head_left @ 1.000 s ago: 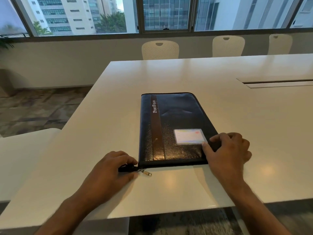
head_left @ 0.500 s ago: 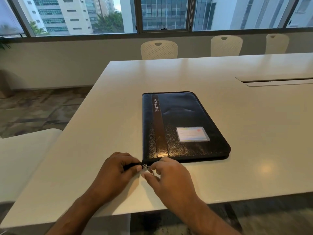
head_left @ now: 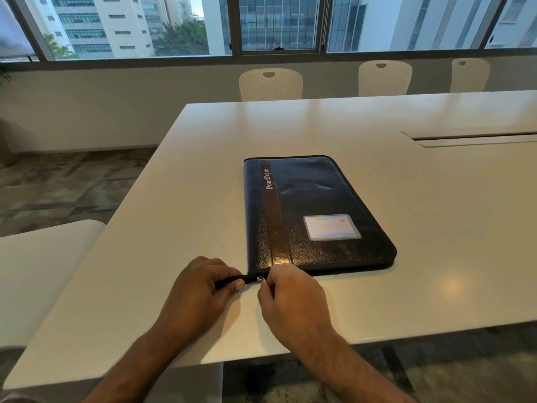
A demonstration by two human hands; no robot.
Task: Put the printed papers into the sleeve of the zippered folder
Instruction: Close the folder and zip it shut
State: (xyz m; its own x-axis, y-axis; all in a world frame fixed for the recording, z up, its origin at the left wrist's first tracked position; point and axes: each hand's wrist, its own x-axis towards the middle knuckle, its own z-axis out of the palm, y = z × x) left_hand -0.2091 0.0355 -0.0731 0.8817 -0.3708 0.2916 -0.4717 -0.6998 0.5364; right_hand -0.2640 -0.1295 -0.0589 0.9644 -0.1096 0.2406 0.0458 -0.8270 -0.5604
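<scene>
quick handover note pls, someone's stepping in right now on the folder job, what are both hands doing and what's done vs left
Left hand: grips the black zipper tail at the folder's near left corner.
Right hand: pinches the metal zipper pull at that same corner.
Zippered folder: lies flat and closed on the white table, spine to the left, card window on its cover.
Printed papers: not in view.
Done: both hands are set on the zipper; nothing is open yet.
Left: run the zipper round, open the folder, find the papers, slide them into the sleeve.
</scene>
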